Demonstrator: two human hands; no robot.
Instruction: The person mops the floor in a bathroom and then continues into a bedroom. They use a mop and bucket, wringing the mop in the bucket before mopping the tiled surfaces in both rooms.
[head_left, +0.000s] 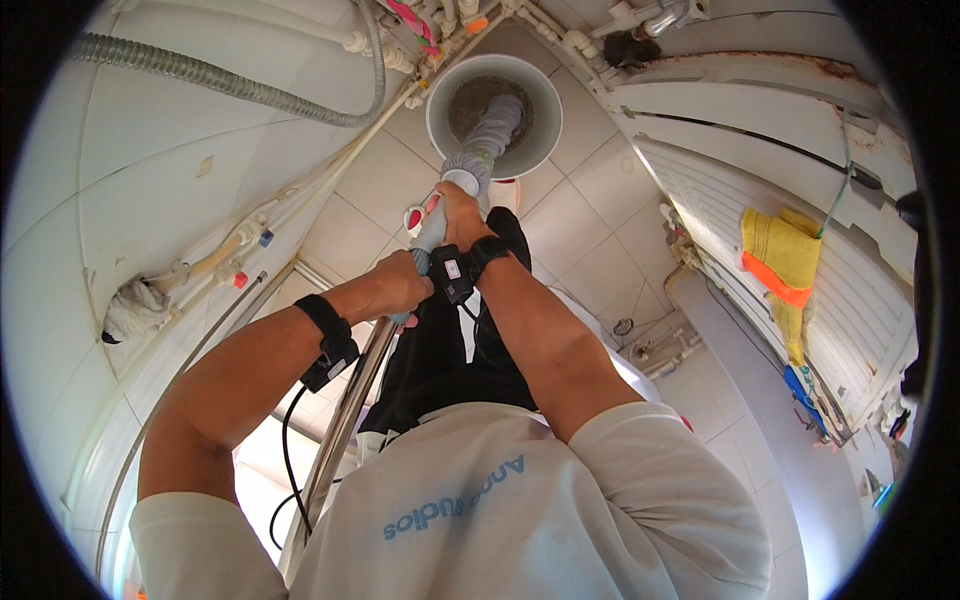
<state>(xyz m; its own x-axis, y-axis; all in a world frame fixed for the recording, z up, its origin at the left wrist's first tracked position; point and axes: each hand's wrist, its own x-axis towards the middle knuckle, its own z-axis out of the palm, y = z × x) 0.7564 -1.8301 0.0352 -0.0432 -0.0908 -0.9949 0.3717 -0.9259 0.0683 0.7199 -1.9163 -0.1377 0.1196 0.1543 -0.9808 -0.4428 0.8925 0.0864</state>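
Observation:
A twist mop runs from beside my body down to a bucket, its shiny metal pole (356, 401) slanting past my left side. The twisted grey fabric mop head (487, 135) dips into murky water (470, 105) inside the round, pale bucket (553, 131). My right hand (461, 217) wraps around the grey plastic sleeve just behind the white collar (460, 180) of the mop head. Closer to my body, my left hand (394, 283) grips the ribbed part of the same sleeve. Both wrists wear black straps with small boxes, and cables trail from them.
Pipes and valves (247, 229) line the left tiled wall, with a ribbed hose (225, 79) above. On the right, yellow-orange gloves (784, 255) hang before a white ridged panel (705, 195). A floor drain (623, 326) lies in the tiles. My shoes (504, 193) stand near the bucket.

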